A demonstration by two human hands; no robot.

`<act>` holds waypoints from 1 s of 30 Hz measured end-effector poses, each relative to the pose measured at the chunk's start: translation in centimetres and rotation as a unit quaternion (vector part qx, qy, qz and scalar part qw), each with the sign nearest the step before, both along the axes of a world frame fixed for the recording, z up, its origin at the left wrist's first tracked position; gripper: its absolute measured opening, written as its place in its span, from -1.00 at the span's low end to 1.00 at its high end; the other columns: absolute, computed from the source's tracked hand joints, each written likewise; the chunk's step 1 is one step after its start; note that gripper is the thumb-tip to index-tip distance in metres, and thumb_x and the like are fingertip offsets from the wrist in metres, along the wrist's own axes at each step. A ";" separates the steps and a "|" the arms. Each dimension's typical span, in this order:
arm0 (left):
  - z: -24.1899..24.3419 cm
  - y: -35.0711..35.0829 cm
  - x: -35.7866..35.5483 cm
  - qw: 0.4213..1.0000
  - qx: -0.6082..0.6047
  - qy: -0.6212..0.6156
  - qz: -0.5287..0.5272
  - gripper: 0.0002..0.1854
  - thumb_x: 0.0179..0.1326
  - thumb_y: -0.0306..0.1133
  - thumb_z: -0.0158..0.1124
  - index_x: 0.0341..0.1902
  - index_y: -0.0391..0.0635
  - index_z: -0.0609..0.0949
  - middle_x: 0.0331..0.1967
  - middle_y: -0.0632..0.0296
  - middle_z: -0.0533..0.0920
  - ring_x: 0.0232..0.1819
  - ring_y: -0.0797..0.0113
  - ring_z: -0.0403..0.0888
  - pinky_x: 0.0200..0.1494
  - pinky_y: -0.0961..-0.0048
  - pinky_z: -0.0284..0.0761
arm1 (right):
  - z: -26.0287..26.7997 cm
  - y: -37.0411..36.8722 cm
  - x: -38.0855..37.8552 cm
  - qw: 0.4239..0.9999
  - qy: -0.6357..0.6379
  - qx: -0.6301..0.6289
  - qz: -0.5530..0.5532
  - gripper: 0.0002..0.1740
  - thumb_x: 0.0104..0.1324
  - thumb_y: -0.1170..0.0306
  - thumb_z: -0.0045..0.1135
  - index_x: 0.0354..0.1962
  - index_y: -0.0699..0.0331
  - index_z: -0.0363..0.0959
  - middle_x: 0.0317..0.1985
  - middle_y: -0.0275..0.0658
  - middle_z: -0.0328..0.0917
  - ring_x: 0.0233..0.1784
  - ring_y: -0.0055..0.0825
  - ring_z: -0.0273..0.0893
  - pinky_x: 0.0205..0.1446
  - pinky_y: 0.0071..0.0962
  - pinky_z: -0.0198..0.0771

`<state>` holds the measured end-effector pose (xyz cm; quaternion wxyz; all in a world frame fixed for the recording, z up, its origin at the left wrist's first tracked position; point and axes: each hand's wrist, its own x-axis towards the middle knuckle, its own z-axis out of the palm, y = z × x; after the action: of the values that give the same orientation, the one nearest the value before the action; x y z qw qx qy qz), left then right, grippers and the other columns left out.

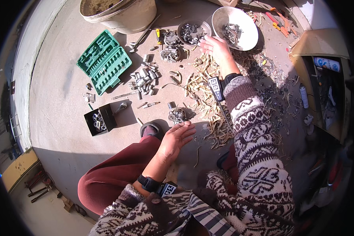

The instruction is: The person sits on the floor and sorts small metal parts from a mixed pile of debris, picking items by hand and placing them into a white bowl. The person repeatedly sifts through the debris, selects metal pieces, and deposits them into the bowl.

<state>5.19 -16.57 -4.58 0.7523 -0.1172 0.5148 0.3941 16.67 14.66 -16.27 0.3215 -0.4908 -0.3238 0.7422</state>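
My left hand (177, 139) is empty, palm inward, fingers extended, just below a small round metal mechanical part (178, 115) on the concrete floor. My right hand (214, 47) reaches forward, empty with fingers spread, beside a dark round dish of small metal parts (194, 21) and a white bowl (249, 28) holding metal pieces. Beneath my right forearm lies a heap of dry, pale strips (205, 88). Ahead is a pile of metal sockets (145, 78). Further up are two more metal mechanical parts (170, 54) and a screwdriver with a yellow and black handle (158, 37).
An open green socket case (106, 63) and a black box of metal rings (101, 121) are at the left. A large tub (124, 20) stands at the top. Scattered small metal bits (265, 79), a spray can (303, 96) and an open cabinet (318, 44) are at the right.
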 end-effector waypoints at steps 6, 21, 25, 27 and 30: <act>-0.5 -0.8 0.5 0.999 0.009 0.016 -0.029 -0.64 0.27 -0.19 0.13 0.06 -0.11 0.46 0.04 0.19 0.52 0.08 0.35 0.47 0.09 0.40 0.32 | -1.2 2.4 7.3 0.964 -0.230 0.110 -0.077 -0.67 0.18 0.51 0.12 -0.10 0.41 0.30 -0.30 -0.21 0.51 -0.28 -0.50 0.53 -0.23 -0.56 0.46; -1.5 3.3 2.6 0.995 0.068 0.016 -0.067 -0.66 0.27 -0.22 0.11 0.05 -0.12 0.46 0.01 0.18 0.54 0.03 0.36 0.51 0.04 0.41 0.37 | 0.5 1.6 18.1 0.966 -0.223 0.109 -0.075 -0.59 0.24 0.43 0.09 0.03 0.39 0.33 -0.11 -0.21 0.49 -0.10 -0.44 0.52 -0.08 -0.48 0.44; -3.3 4.1 4.4 0.994 0.061 0.015 -0.091 -0.56 0.29 -0.24 0.08 0.16 -0.23 0.38 0.08 0.10 0.50 0.12 0.26 0.46 0.10 0.35 0.37 | -3.8 -1.9 25.3 0.968 -0.210 0.070 -0.116 -0.71 0.16 0.39 0.15 -0.18 0.39 0.46 -0.41 -0.26 0.58 -0.42 -0.52 0.53 -0.31 -0.60 0.38; -3.6 4.5 5.6 0.993 0.048 0.035 -0.106 -0.57 0.30 -0.27 0.05 0.16 -0.27 0.37 0.05 0.07 0.51 0.08 0.26 0.48 0.09 0.37 0.36 | -5.4 -3.9 27.8 0.931 -0.354 0.071 -0.048 -0.71 0.16 0.26 0.16 -0.34 0.36 0.54 -0.55 -0.27 0.58 -0.55 -0.59 0.49 -0.40 -0.59 0.35; -3.6 5.1 7.2 0.988 0.041 0.026 -0.144 -0.56 0.29 -0.26 0.06 0.17 -0.25 0.37 0.08 0.08 0.50 0.12 0.26 0.46 0.10 0.36 0.35 | -5.8 -7.3 30.8 0.879 -0.477 0.032 0.000 -0.60 0.12 0.07 0.14 -0.48 0.29 0.58 -0.64 -0.28 0.56 -0.58 -0.59 0.52 -0.42 -0.48 0.34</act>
<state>12.37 -11.50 -8.16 0.7917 -0.0003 0.5293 0.3051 47.46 7.38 -22.06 0.1433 -0.7747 -0.4614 0.4080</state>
